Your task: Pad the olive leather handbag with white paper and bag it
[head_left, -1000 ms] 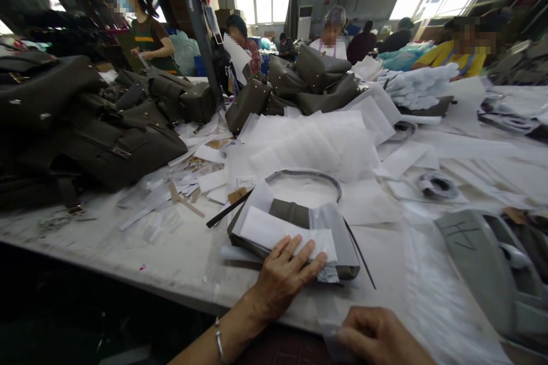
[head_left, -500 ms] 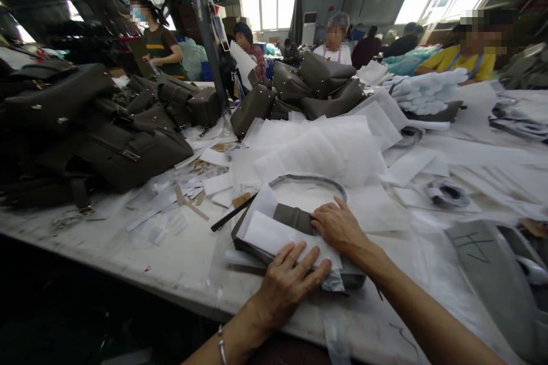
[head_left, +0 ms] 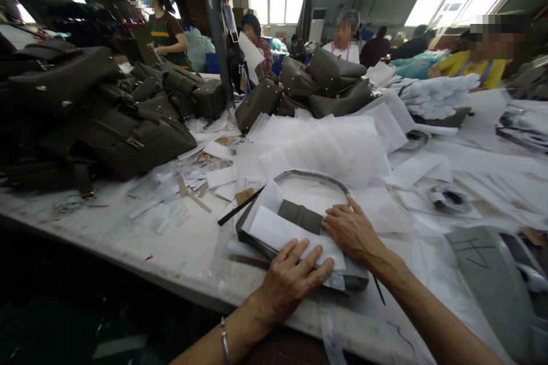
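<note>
My left hand (head_left: 295, 275) lies on a rectangular white foam-like sheet (head_left: 278, 231), my right hand (head_left: 353, 232) against the boxy olive-grey leathery bag (head_left: 300, 215) beneath.

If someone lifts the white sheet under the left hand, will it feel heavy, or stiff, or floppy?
The white sheet is probably light, since it looks thin. It likely bends easily, as no stiff frame shows along its visible edges. It might slide if pushed, because it lies on top of the bag, under the spread left hand.
</note>
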{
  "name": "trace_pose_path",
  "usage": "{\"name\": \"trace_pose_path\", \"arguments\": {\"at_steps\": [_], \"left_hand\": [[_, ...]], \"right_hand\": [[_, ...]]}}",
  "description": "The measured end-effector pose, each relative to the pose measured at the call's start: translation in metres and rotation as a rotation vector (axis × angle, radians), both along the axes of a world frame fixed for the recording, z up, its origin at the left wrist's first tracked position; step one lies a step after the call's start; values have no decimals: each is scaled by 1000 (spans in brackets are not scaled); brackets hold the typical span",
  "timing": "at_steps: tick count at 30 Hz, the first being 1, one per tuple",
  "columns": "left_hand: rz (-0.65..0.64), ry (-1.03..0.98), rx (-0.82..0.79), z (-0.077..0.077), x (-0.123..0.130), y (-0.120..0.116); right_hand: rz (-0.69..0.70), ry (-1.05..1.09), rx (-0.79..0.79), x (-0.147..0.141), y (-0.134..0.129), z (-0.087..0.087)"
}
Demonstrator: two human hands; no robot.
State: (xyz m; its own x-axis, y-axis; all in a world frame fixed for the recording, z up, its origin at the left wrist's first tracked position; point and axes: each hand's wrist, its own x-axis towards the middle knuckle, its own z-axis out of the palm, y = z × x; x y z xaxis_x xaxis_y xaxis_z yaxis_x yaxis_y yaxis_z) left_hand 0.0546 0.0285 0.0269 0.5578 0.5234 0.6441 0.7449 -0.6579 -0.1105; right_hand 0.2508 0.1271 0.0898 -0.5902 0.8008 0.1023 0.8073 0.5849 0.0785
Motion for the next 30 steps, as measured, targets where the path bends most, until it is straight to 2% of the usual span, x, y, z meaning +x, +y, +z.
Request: {"name": "trace_pose_path", "arguments": {"at_steps": [4,7,11,14,17,21,25,30], "left_hand": [[-15,42,-22,1,-2,0],[-42,66,-36,2,-4,-1],[-75,116,-69,9,-8,-4],[-84,139,-104,16,-7,-5],[-98,152,-100,19,-4,-6],[-122,136,-90,16,-1,-7],[-144,104,-91,12,-2,-8],[-144,76,-114,4,-2,-7]], "right_hand": [[124,112,-2,18,2,-3],[228,264,-24,27,-10,3],[309,469,-51,34,-53,25],[317,526,-160,38,-96,33],[357,472,-224,43,-133,22],[380,283,-23,50,-159,-10],[396,242,124,41,-163,-34],[451,471,87,19,-155,-40]]}}
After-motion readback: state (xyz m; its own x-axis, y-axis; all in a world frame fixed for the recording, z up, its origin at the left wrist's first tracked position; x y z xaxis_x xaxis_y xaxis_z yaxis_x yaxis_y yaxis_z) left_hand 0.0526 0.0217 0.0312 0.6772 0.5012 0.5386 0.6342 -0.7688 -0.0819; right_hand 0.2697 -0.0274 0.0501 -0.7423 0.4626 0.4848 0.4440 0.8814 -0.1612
